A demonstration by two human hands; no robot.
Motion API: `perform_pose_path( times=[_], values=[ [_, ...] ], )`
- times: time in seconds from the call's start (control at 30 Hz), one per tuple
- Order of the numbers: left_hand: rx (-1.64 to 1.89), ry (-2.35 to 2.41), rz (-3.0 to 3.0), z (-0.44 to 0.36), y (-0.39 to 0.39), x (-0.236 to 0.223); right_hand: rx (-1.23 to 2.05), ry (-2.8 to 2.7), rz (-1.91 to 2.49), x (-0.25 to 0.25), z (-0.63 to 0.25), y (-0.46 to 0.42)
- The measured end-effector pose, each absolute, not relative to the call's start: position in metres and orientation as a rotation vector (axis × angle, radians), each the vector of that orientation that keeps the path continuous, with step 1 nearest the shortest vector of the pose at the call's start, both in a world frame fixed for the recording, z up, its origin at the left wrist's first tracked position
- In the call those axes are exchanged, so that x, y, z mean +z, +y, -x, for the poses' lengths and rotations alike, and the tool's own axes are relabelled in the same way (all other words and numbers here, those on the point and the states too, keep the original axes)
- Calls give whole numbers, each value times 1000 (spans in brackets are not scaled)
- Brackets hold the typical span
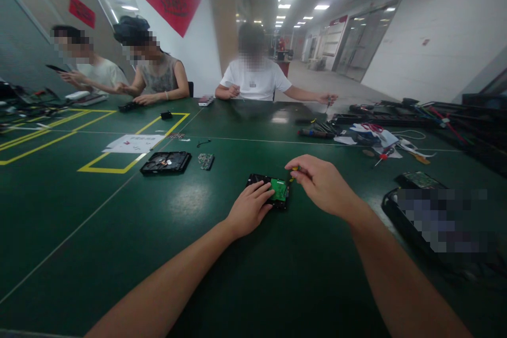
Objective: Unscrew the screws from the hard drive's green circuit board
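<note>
A black hard drive (257,180) with a green circuit board (279,189) on top lies on the green table (190,253) in front of me. My left hand (249,210) rests on the drive, fingers spread flat over its near edge, touching the board. My right hand (321,182) hovers just right of the drive, fingers pinched on a small screwdriver with a yellow handle (294,169), its tip pointing down toward the board's far right corner.
An opened drive case (165,162), a loose circuit board (206,160) and a white paper (132,143) lie to the left inside yellow floor-tape lines. Tools and scissors (371,128) clutter the right. Black trays (412,211) stand near right. Three people sit across the table.
</note>
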State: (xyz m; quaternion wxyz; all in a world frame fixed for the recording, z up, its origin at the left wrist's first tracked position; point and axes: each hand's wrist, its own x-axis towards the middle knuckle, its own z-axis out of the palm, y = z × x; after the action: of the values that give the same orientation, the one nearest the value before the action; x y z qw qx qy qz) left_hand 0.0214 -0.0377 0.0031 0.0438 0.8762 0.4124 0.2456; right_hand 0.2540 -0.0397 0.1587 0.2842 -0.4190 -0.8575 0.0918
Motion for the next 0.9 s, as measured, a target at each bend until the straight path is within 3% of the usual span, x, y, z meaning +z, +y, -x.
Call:
perform_pose_path(
  times=[0.27, 0.57, 0.9],
  values=[
    [752, 1262, -2679, -21, -38, 3, -200, -2168, 1520, 150, -253, -36],
    [719, 1259, -2686, -20, -38, 5, 193, -2191, 1256, 153, -247, -40],
    [723, 1264, -2691, -21, -38, 3, 246, -2224, 1193, 154, -251, -38]
  ],
)
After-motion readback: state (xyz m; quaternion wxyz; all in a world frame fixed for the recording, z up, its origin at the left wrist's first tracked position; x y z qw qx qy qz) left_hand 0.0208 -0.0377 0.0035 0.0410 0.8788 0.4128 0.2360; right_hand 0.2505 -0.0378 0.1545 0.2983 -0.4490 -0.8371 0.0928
